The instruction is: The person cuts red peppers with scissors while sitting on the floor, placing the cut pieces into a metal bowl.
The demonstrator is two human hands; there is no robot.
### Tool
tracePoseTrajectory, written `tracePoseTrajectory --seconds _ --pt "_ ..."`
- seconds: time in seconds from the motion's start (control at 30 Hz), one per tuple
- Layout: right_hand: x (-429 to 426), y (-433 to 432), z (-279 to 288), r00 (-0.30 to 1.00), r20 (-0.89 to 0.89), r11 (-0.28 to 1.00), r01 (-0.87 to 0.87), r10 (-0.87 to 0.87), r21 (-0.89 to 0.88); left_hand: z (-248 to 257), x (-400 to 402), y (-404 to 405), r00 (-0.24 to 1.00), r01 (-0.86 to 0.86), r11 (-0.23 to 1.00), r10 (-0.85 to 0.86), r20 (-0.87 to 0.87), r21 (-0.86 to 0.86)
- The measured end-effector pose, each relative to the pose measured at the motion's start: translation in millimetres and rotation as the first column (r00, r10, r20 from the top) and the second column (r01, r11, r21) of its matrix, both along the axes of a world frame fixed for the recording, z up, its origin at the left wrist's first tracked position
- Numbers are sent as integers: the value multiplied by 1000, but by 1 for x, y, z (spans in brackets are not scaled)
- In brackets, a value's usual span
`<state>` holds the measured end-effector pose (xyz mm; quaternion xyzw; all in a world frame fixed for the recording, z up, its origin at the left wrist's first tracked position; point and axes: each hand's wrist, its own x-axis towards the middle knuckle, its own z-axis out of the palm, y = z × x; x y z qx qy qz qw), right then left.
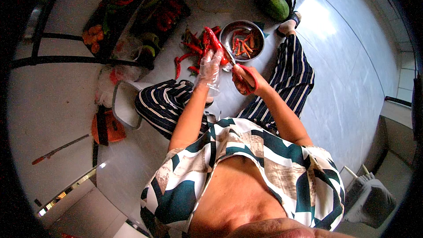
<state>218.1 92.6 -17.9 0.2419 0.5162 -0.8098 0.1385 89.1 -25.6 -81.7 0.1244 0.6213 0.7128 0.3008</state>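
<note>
My left hand [210, 66], in a clear plastic glove, holds a long red chili pepper [212, 38] with its far end pointing away from me. My right hand [249, 79] is bare and grips the red handles of a pair of scissors [230, 56]. The scissor blades lie close beside the pepper; whether they touch it I cannot tell. Beyond my left hand, a pile of red chili peppers [195, 47] lies on the floor. Right of the pile stands a round metal bowl [261, 47] with cut pieces of red pepper [243, 45] inside.
A green melon [278, 6] in a dark bag lies past the bowl, near my right foot [288, 26]. Dark crates of vegetables [158, 19] stand at the far left. A pale bin [127, 105] is beside my left knee. Smooth grey floor [337, 72] extends to the right.
</note>
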Motion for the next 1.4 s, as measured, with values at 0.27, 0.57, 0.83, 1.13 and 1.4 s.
tracePoseTrajectory --seconds 0.27,0.57,0.83,1.13,1.4 --pt "-2 3 6 996 -77 988 27 -39 -153 -9 -4 -4 954 80 988 -114 -277 -130" --pt "-3 10 2 994 -56 995 97 -96 13 12 -3 1 926 219 933 -291 -242 -285" --pt "-1 50 6 969 -185 987 156 -161 -43 35 39 -6 917 79 996 -92 388 50" --pt "22 10 -1 995 -85 971 -68 49 -231 47 12 -7 907 -69 988 4 422 140" --pt "23 10 9 993 -61 948 -118 104 -295 1 0 -18 999 -7 999 8 34 -39"
